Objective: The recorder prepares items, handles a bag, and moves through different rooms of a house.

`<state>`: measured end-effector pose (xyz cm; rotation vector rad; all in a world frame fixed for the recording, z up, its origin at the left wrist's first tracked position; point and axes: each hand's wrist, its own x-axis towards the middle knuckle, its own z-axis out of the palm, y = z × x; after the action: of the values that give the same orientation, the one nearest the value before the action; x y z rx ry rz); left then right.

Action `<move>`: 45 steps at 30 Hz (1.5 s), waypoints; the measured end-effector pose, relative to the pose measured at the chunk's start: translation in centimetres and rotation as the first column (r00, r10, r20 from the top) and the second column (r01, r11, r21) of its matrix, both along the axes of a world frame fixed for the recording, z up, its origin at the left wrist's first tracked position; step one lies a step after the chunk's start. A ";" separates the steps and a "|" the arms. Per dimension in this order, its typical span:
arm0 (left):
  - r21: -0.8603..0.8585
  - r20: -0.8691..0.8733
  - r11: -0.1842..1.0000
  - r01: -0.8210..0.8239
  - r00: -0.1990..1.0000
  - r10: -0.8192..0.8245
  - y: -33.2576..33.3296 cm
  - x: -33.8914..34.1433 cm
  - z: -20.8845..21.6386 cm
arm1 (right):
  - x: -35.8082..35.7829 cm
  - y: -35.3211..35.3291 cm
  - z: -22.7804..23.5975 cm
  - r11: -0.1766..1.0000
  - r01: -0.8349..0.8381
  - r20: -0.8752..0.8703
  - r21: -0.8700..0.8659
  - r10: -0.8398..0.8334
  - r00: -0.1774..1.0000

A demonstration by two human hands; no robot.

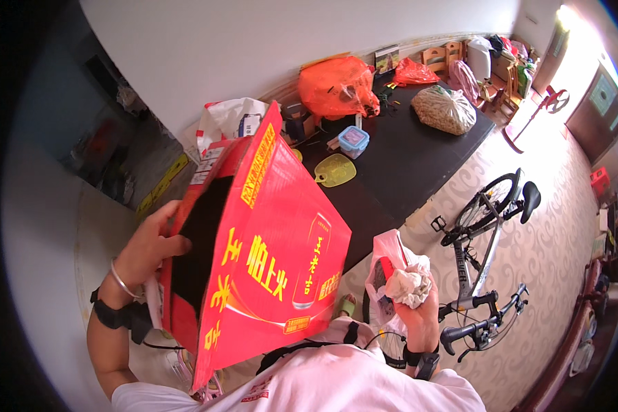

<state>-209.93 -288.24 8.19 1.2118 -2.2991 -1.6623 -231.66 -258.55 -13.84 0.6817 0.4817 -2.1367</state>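
Observation:
My left hand [151, 242] grips the edge of a red cardboard box [281, 254] with yellow print, fingers curled over its rim. The box is tilted, held up in front of me, and its dark opening faces left. My right hand [419, 317] is closed around a crumpled white-pink plastic bag [386, 255] with a wad of whitish crumpled material [410, 285] on top. Something red shows inside the bag; what it is I cannot make out. Beyond the box lies a black table [398, 172].
On the table are an orange bag [338, 86], a clear bag of tan pieces [444, 110], a blue-lidded container [353, 141] and a yellow-green cutting board [335, 170]. A bicycle [484, 254] stands on the right. Wooden chairs [509, 103] are at the back.

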 end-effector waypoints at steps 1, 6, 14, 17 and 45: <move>0.004 -0.039 0.999 -0.035 0.999 0.035 0.4 0.9 0.7 | 0.3 -0.2 0.4 1.000 -0.004 0.013 -0.001 0.004 1.000; -0.093 -0.086 0.990 -0.107 0.991 0.099 2.5 6.8 2.1 | 2.6 -0.5 -0.4 0.998 -0.042 -0.075 -0.050 0.038 0.996; 0.091 -0.227 0.918 -0.386 0.890 0.396 3.3 22.5 2.0 | 9.4 -1.4 1.4 0.990 -0.117 -0.163 -0.079 0.103 0.981; 0.187 -0.272 0.868 -0.460 0.825 0.496 4.8 27.6 1.9 | 12.2 -1.2 1.6 0.980 -0.184 -0.278 -0.074 0.157 0.948; -0.154 0.265 0.753 -0.640 0.707 0.655 -15.8 40.1 -38.1 | 20.7 -4.9 -11.7 0.838 -0.182 0.257 0.515 0.052 0.965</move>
<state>-169.78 -303.99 -29.88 2.0729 -1.6693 -1.2008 -210.93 -263.49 -25.57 1.1677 0.9826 -1.7722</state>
